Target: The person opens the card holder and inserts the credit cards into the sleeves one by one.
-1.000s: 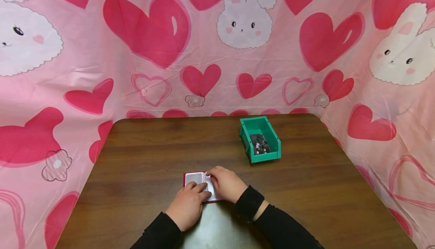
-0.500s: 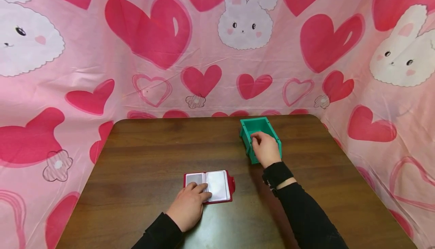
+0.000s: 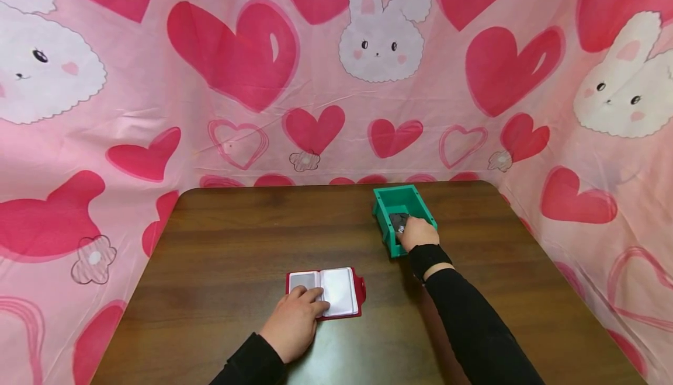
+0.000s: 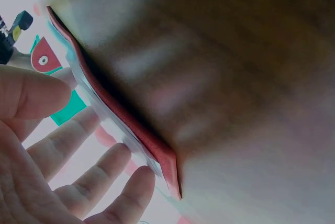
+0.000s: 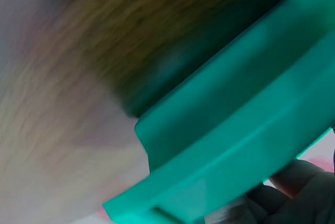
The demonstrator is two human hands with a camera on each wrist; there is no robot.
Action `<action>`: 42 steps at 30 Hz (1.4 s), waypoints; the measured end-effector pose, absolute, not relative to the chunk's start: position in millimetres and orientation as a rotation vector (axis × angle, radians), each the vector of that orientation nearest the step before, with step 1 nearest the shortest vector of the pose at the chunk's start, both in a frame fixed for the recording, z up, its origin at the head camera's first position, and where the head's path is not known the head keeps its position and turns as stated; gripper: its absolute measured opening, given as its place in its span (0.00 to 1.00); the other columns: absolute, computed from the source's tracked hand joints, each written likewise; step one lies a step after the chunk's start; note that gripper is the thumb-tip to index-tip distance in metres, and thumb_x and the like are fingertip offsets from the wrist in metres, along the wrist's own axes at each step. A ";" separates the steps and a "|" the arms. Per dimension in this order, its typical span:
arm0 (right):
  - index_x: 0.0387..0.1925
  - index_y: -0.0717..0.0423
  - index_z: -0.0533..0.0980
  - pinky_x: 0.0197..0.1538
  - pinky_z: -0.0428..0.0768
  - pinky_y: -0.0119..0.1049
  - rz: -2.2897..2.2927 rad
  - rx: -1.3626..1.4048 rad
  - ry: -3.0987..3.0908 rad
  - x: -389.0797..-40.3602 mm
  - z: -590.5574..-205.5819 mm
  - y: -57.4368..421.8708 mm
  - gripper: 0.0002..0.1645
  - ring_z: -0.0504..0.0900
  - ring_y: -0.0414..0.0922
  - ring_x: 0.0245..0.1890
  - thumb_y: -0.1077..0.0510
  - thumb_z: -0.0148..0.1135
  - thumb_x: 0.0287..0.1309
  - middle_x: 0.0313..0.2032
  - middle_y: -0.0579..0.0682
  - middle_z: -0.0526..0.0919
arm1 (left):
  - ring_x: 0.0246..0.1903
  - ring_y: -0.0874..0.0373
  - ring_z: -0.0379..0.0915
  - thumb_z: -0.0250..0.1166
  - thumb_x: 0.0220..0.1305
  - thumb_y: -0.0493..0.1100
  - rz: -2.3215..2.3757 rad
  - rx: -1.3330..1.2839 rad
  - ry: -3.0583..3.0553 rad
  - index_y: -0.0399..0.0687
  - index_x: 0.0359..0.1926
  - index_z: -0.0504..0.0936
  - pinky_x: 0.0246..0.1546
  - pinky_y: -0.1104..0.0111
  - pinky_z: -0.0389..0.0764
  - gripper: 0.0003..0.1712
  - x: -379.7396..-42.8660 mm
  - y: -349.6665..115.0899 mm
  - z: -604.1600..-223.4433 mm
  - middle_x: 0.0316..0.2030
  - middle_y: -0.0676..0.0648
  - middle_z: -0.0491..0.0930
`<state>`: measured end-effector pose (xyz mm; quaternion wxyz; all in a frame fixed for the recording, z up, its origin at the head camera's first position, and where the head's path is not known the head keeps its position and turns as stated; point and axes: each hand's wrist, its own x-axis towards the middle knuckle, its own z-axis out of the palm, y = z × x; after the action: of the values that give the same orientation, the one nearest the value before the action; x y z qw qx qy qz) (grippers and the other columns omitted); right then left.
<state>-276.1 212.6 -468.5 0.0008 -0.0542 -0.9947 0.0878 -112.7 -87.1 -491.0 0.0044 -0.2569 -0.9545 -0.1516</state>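
A small red-covered booklet with clear sleeve pages point(image 3: 339, 292) lies open on the table in the head view. My left hand point(image 3: 295, 322) rests on its left page and fold, fingers extended; the left wrist view shows those fingers point(image 4: 99, 177) along the booklet's red edge point(image 4: 125, 114). Inside a green bin point(image 3: 386, 236) farther back to the right is my right hand point(image 3: 419, 234), at some dark card-like pieces point(image 3: 398, 220). Its fingertips are hidden, and in the right wrist view the bin's front wall point(image 5: 225, 145) covers most of the hand point(image 5: 298, 192).
The brown wooden table point(image 3: 252, 227) carries both the bin and the booklet. A pink cloth point(image 3: 321, 87) with hearts and rabbits hangs behind and along the sides of the table.
My right hand has left the booklet's right page and gone away to the right, down into the green bin. The left hand has stayed on the booklet.
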 end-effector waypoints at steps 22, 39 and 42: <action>0.60 0.61 0.70 0.47 0.76 0.51 0.830 -0.269 -2.936 -271.1 -445.4 219.7 0.24 0.79 0.56 0.44 0.58 0.54 0.64 0.43 0.60 0.81 | 0.48 0.48 0.70 0.59 0.60 0.39 -0.450 -0.819 -2.934 0.57 0.45 0.85 0.45 0.50 0.74 0.14 -115.1 -87.8 -495.3 0.52 0.48 0.79; 0.60 0.54 0.70 0.28 0.75 0.34 1.344 -0.013 -2.619 -212.0 -433.9 154.6 0.27 0.78 0.45 0.28 0.61 0.63 0.58 0.36 0.54 0.81 | 0.49 0.48 0.69 0.58 0.61 0.41 -0.440 -0.822 -2.959 0.57 0.47 0.84 0.48 0.51 0.73 0.15 -115.9 -87.6 -494.9 0.54 0.48 0.78; 0.60 0.51 0.70 0.27 0.76 0.33 1.437 0.000 -2.680 -200.3 -446.0 135.8 0.27 0.77 0.44 0.26 0.61 0.64 0.58 0.36 0.53 0.80 | 0.49 0.49 0.69 0.58 0.61 0.40 -0.438 -0.821 -2.965 0.57 0.47 0.84 0.47 0.51 0.73 0.15 -116.0 -87.6 -496.2 0.54 0.48 0.78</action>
<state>-200.3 135.8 -446.0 0.0505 0.0000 -0.8802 0.4719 -116.0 -87.6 -496.2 0.0170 -0.2640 -0.9540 -0.1410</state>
